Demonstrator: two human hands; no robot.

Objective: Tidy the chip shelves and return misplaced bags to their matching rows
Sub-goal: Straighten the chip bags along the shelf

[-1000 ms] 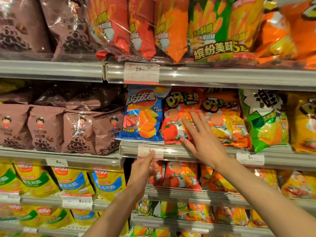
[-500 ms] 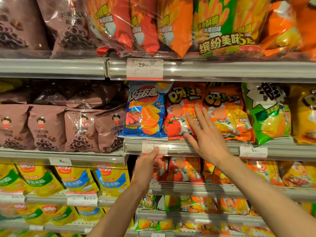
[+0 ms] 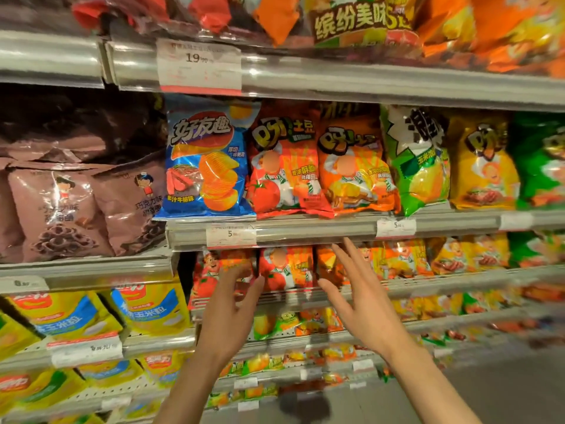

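A blue chip bag [image 3: 204,162] stands at the left end of the middle shelf, beside a red tomato bag [image 3: 281,166] and an orange bag [image 3: 354,166] of another brand. My left hand [image 3: 229,313] is open below that shelf, in front of small red tomato bags [image 3: 286,267] on the shelf beneath. My right hand [image 3: 363,304] is also open, fingers spread, just under the middle shelf's rail [image 3: 305,231]. Neither hand holds anything.
Brown chocolate-ring bags [image 3: 70,209] fill the left bay. Yellow corn bags [image 3: 91,310] sit lower left. A green bag [image 3: 415,160] and a yellow bag [image 3: 483,166] stand to the right. Large orange and red bags [image 3: 351,19] hang over the top shelf. Price tags [image 3: 230,235] line the rails.
My right hand has come off the red and orange bags and dropped below the shelf rail. My left hand left the price tag and opened. The view moved closer and up.
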